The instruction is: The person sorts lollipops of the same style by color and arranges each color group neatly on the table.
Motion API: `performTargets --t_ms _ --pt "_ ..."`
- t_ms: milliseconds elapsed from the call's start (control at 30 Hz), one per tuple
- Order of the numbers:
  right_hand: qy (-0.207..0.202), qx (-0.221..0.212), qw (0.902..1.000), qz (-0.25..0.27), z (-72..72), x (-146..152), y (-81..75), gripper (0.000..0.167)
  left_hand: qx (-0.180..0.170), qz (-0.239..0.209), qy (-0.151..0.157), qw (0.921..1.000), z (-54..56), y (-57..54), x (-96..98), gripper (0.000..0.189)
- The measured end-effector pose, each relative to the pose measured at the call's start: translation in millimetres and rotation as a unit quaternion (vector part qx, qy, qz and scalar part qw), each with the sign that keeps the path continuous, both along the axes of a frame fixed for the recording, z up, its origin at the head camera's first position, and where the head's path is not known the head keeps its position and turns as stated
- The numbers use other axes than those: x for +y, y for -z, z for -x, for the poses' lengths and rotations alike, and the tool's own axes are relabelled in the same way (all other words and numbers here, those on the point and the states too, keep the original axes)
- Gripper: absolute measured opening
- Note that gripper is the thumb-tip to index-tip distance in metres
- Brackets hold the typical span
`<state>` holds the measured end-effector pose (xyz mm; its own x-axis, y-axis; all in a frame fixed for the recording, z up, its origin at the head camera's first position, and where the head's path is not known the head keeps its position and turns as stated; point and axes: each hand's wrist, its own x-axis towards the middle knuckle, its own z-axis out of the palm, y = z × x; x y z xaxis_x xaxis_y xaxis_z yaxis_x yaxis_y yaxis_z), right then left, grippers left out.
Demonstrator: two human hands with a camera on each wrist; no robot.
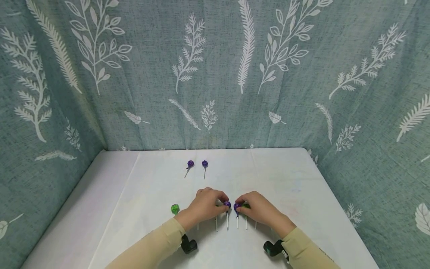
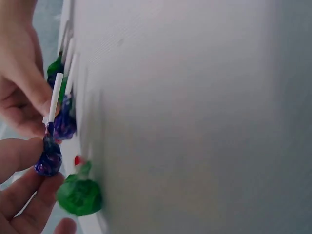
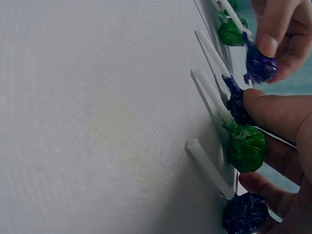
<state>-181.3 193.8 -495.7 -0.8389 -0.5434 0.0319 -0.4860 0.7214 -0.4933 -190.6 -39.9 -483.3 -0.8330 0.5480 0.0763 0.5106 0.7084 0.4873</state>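
Near the middle of the white table, my left hand (image 1: 209, 203) pinches a purple-wrapped lollipop (image 1: 227, 204) by its candy end, thumb on one side and fingers on the other. Close beside it, my right hand (image 1: 260, 207) grips another purple lollipop (image 3: 239, 105) the same way, stick toward me. A green lollipop (image 3: 247, 148) lies just under the right fingers, and a further dark blue-purple one (image 3: 245, 213) is beyond it. By the left hand, the left wrist view has a green lollipop (image 2: 79, 195). Both hands partly cover this row in the head view.
Two purple lollipops, one tilted (image 1: 190, 164) and one straighter (image 1: 205, 163), lie toward the back of the white table (image 1: 285, 175). Left of the left wrist is a green lollipop (image 1: 175, 209). A leaf-patterned curtain (image 1: 221, 74) stands behind the table and along its sides.
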Motion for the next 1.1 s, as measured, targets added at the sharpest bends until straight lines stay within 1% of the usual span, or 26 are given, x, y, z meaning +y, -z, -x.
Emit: performTargets --t_ms 200,367,500,733,900,967,1100 --pt "0.006 0.001 1.0000 0.001 0.6 2 -0.5 0.021 0.008 0.001 0.002 1.0000 10.7 -12.0 1.1 0.022" --pt "0.011 -0.002 0.9999 0.004 0.7 3 -0.1 0.022 0.020 0.006 0.000 0.9998 21.2 -19.3 2.0 0.022" --pt "0.013 -0.006 0.9999 0.006 1.3 3 1.0 0.021 0.022 0.007 -0.005 0.9997 31.4 -23.5 3.4 0.022" --pt "0.009 -0.005 0.9999 0.013 0.6 3 1.7 0.021 0.010 0.010 -0.024 0.9996 51.9 -29.4 3.2 0.021" --pt "0.005 0.000 0.9999 0.013 -0.2 3 1.2 0.021 0.008 0.013 -0.029 0.9995 68.9 -36.9 2.1 0.022" --pt "0.004 -0.001 0.9999 0.012 -0.1 3 0.6 0.022 0.001 0.013 -0.033 0.9994 75.2 -39.7 1.8 0.023" --pt "0.007 -0.006 0.9999 0.006 0.6 2 1.1 0.023 -0.014 0.021 -0.044 0.9987 86.4 -41.3 0.4 0.025"
